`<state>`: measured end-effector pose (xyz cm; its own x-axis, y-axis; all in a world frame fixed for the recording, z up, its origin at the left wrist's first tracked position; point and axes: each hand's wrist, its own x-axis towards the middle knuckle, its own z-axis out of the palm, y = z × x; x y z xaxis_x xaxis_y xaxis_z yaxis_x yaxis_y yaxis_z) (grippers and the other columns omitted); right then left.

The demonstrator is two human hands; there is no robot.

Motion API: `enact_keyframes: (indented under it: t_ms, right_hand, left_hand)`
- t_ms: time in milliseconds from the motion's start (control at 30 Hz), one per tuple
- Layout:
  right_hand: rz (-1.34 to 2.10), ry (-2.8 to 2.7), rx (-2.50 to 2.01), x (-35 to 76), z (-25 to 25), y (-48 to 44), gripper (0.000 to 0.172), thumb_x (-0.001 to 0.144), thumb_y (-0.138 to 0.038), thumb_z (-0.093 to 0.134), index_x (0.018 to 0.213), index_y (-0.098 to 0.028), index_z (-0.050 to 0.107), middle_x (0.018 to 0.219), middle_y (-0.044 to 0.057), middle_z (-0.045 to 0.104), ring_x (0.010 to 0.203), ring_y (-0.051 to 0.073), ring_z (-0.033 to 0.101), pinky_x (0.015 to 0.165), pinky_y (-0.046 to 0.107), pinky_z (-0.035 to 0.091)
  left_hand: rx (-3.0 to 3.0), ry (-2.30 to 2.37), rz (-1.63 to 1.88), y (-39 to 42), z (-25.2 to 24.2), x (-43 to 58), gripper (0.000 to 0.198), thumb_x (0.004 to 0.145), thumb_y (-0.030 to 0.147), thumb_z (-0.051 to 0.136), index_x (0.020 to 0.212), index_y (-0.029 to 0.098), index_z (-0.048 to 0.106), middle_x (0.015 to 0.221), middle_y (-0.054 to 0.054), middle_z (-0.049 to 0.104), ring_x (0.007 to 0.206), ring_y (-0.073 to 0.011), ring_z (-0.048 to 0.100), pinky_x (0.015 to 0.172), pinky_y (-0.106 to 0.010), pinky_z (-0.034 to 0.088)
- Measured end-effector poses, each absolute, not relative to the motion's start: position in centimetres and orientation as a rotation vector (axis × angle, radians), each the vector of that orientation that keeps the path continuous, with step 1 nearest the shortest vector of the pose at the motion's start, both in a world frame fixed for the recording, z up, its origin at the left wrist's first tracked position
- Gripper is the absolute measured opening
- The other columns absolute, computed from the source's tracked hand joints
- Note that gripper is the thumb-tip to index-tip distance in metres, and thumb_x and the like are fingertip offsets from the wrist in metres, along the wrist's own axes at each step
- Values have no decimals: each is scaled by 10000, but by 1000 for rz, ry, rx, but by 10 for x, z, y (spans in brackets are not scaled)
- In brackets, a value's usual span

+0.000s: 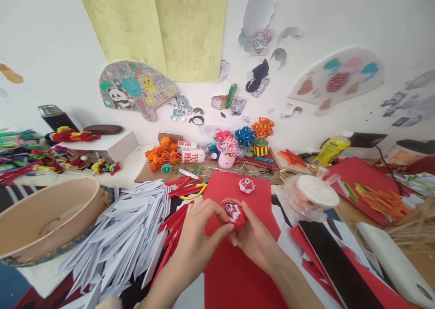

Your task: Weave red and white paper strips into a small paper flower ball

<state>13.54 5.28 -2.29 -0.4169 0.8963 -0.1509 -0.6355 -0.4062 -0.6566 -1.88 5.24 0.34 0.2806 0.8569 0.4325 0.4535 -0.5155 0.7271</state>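
Between my two hands is a small round folded-paper piece (234,213) in red and white, held above a red sheet (234,263). My left hand (200,225) pinches its left edge with thumb and fingertips. From the right, my right hand (253,236) wraps its fingers around the same piece. A similar red and white folded-paper piece (246,185) lies on the red sheet just beyond my hands. Left of my left hand are red folded paper strips (173,227) and a big heap of white folded paper strips (125,232).
A round beige basket (50,209) stands at the left. Pots of pipe-cleaner flowers (227,148) line the back by the wall. To the right are a lidded cup (317,191), a long black flat object (340,263), a white device (394,263) and a yellow bottle (331,149).
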Motion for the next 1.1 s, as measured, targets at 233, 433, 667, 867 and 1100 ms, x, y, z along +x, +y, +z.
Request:
enact_keyframes:
  t_ms: [233,433,667,867,1100]
  right_hand:
    - [1832,-793,-614,141,-23,55,471,883,-526,621,1232,-210,645,850,26,608,700,118,500,640,219,420]
    - [1717,-909,-709,148,-24,57,569,759,-405,805,1271,-231,627,911,28,645,797,139,552,731,250,462]
    - [1724,-911,-696,147,-26,57,493,845,-385,727,1296,-221,615,806,23,657,718,135,582,654,254,485]
    - [1726,-869,-709,144,-22,55,494,838,-377,734,1296,-231,620,802,16,650,719,137,582,668,264,498]
    - [1725,-787,-694,142,-21,54,466,822,-382,752,1260,-265,646,782,-8,633,728,116,560,701,239,483]
  left_hand:
    - [2011,1225,1120,55,4,-22,139,883,169,636,768,213,574,784,38,634,735,-150,526,705,-283,377]
    - [1997,1330,1179,51,1,-22,110,878,175,625,788,224,585,744,42,631,667,-140,515,626,-254,401]
    - [2300,1255,1273,52,2,-22,131,887,104,579,826,218,557,785,30,662,716,-142,558,674,-263,419]
    - [2599,1236,1432,48,-1,-19,123,909,78,546,906,196,580,805,-10,692,686,-151,548,652,-297,374]
    - [2734,1165,1459,47,2,-19,158,891,60,570,990,166,631,836,-32,722,665,-153,558,623,-317,356]
